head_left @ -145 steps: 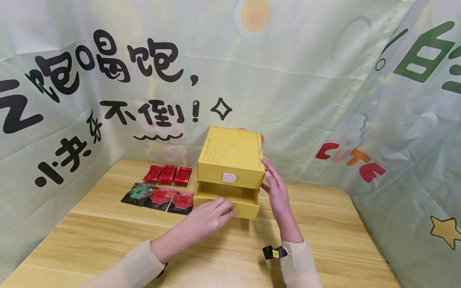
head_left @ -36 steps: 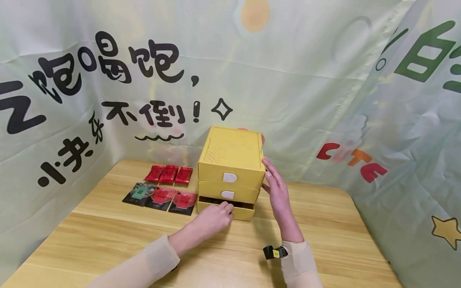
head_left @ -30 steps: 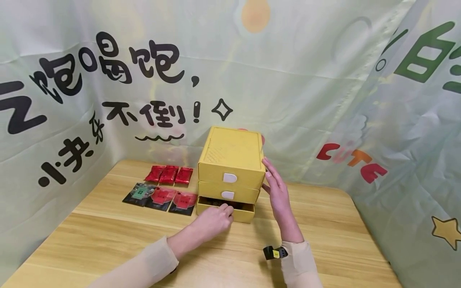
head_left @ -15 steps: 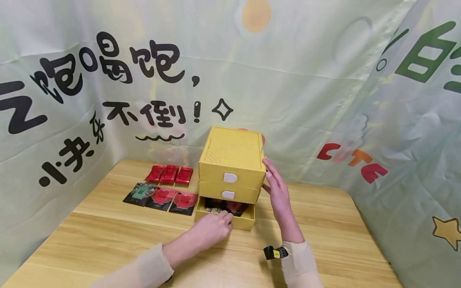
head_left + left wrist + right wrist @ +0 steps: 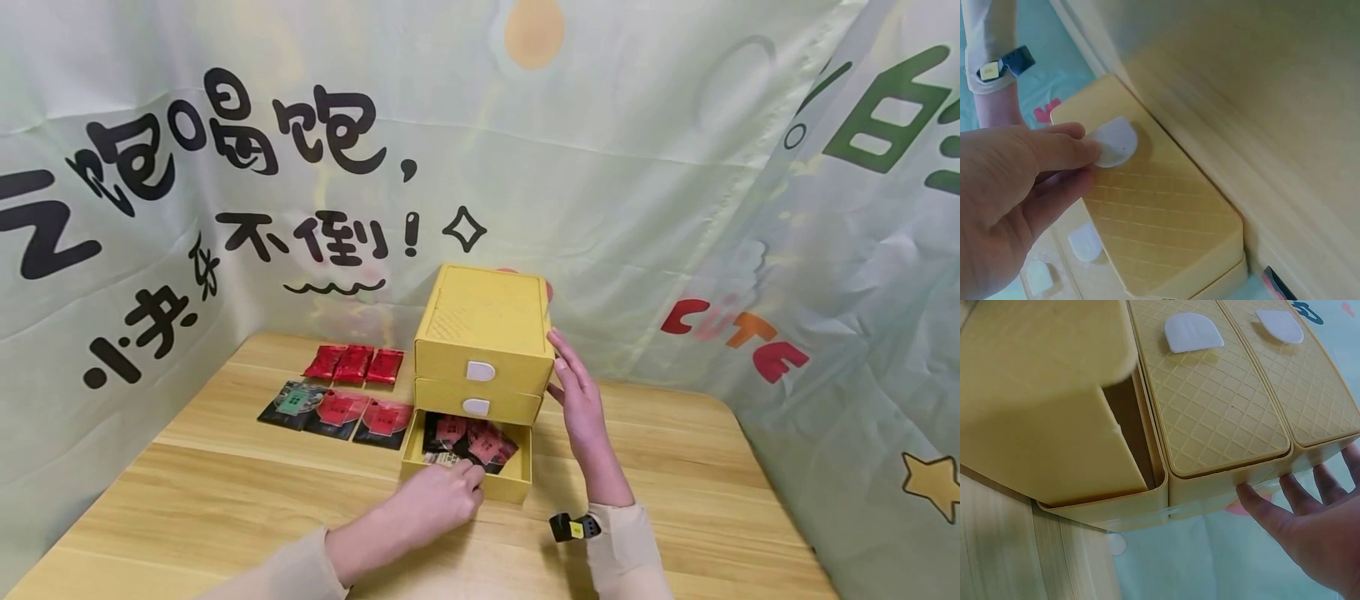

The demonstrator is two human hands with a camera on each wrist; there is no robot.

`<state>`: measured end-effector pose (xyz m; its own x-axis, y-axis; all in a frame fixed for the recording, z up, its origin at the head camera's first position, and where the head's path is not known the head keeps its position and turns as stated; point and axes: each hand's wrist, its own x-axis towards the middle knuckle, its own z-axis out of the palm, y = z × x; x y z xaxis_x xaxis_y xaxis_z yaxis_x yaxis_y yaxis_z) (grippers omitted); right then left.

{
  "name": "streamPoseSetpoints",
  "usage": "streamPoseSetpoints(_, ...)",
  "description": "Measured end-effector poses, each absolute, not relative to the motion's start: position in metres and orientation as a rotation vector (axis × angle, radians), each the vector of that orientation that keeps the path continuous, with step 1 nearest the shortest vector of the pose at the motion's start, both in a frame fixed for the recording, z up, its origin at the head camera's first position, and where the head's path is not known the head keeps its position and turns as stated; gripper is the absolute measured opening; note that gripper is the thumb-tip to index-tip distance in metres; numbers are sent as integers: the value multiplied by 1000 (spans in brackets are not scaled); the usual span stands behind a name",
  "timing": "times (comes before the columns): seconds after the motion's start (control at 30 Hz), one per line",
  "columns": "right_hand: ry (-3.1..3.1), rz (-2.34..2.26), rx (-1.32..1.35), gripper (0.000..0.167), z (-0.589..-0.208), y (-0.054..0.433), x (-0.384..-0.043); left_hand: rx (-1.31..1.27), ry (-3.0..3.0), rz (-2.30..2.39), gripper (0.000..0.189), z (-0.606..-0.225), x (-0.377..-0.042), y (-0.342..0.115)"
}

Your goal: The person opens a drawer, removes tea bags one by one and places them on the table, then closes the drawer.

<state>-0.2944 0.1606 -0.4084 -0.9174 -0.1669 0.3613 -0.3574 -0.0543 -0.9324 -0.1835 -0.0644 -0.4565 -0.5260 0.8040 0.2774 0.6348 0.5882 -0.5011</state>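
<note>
A yellow three-tier drawer box (image 5: 487, 308) stands on the wooden table. My left hand (image 5: 442, 500) pinches the white pull tab (image 5: 1116, 144) of the bottom drawer (image 5: 506, 490) between thumb and fingers. That drawer is drawn well out, with several dark-and-red sachets (image 5: 487, 442) lying inside it. The upper two drawers are closed, and their white tabs (image 5: 1192, 332) show in the right wrist view. Against the box's right side rests my right hand (image 5: 577, 408), its fingers (image 5: 1266, 509) extended and spread along the wall.
Left of the box, three shiny red packets (image 5: 352, 364) lie in a row. In front of them are three flat dark sachets (image 5: 333, 414), one with a green label and two with red. A printed cloth (image 5: 600, 167) hangs behind the table (image 5: 225, 500).
The middle drawer, out earlier, is now closed. The left hand has pulled the bottom drawer toward the person, bringing the sachets inside into sight. The right hand has stayed on the box's side.
</note>
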Motion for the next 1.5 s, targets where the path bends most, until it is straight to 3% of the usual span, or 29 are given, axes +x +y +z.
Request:
streamPoseSetpoints(0.67, -2041, 2120, 567, 48, -408, 160, -294, -1205, -2237, 450, 10, -455, -156, -63)
streamPoseSetpoints(0.9, -2054, 2118, 562, 48, -408, 161, -293, -1251, -2279, 403, 17, -447, -157, -66)
streamPoseSetpoints(1.17, -2055, 2120, 569, 49, -407, 160, -293, -1303, -2223, 78, 15, -426, -172, -73)
streamPoseSetpoints(1.3, -2049, 2122, 570, 49, -407, 160, -294, -1264, -2206, 123, 12, -418, -185, -75)
streamPoseSetpoints(1.5, -2050, 2124, 565, 48, -407, 160, -293, -1197, -2336, 178, 22, -413, -205, -74)
